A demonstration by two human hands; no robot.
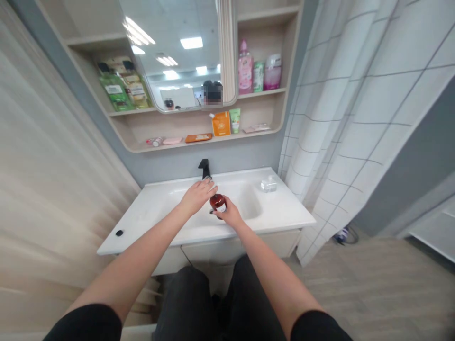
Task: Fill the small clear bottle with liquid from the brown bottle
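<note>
My right hand (231,214) is wrapped round a dark amber bottle (217,201) with a white label, held tilted above the sink basin (250,201). Close to the bottle's top is my left hand (198,196), back upward and fingers curved to the right. A small clear edge shows behind its fingertips; most of what it holds is hidden. The black faucet (204,166) rises just behind my left hand. On the left of the white counter lies a small round black cap (119,233).
A clear bottle (269,183) rests on the counter's right. Above, a shelf unit (263,12) frames a mirror (177,61) and holds green bottles (115,90), a pink bottle (245,71) and an orange pouch (221,124). Curtains (327,123) hang on both sides.
</note>
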